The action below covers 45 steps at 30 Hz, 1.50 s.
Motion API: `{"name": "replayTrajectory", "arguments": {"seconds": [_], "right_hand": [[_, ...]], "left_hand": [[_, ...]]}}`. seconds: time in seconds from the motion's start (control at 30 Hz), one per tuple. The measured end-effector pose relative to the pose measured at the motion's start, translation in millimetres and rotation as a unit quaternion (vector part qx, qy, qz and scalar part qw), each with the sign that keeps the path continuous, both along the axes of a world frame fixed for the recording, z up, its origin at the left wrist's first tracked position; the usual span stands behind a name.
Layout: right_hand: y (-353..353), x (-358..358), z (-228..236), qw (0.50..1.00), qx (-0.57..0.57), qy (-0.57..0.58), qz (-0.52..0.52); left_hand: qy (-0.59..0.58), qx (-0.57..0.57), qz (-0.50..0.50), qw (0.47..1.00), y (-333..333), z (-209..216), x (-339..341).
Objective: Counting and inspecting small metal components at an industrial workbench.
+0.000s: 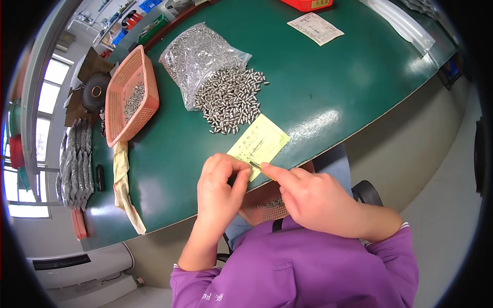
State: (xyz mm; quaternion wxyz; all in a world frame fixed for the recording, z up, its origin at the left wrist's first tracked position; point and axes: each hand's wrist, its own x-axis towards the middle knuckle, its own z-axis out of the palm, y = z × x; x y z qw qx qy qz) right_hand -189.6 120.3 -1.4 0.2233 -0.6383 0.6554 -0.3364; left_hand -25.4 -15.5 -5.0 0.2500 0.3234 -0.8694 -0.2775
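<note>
My left hand [220,182] is closed in a pinch at the table's near edge, and whatever sits between its fingertips is too small to make out. Beside it my right hand [314,197] grips a slim tool with a dark tip [255,165], its index finger stretched along it. The tip meets the left fingertips over a yellow printed card [263,139] lying on the green table. Just beyond the card spreads a pile of small shiny metal pins [228,97], spilling from a clear plastic bag [197,49].
A pink basket [150,97] with some metal pieces stands at left, a pale cloth strip [121,174] below it. Stacked packed bags [77,161] and a black marker [100,178] lie farther left. Another basket [269,210] is below the table edge. A paper slip [315,28] lies far right.
</note>
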Motion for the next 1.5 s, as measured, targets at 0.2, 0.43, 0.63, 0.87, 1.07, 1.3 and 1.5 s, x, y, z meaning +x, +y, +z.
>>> {"name": "replayTrajectory", "arguments": {"seconds": [0.2, 0.43, 0.63, 0.87, 1.07, 1.3, 1.5], "right_hand": [[10, -11, -6, 0.991, -0.111, -0.060, -0.035], [13, -8, -5, 0.993, -0.096, -0.067, -0.023], [12, -9, -10, 0.992, -0.095, -0.075, -0.029], [7, -6, -10, 0.993, -0.095, -0.065, -0.031], [7, 1, -5, 0.998, -0.037, -0.038, -0.029], [4, 9, -4, 0.999, -0.037, 0.027, -0.017], [4, 13, -7, 0.998, -0.028, 0.056, -0.012]], "left_hand": [[-0.025, -0.005, -0.043, 0.999, -9, 23, 10], [-0.081, -0.097, 0.055, 0.991, -84, -1, 10], [-0.101, -0.093, 0.051, 0.989, -77, 4, 5], [-0.079, -0.091, 0.050, 0.991, -68, 6, 6], [-0.030, -0.049, -0.013, 0.998, -13, 11, 4], [-0.024, -0.037, 0.004, 0.999, -8, 1, 2], [-0.025, -0.023, 0.012, 0.999, -7, -1, 2]]}}
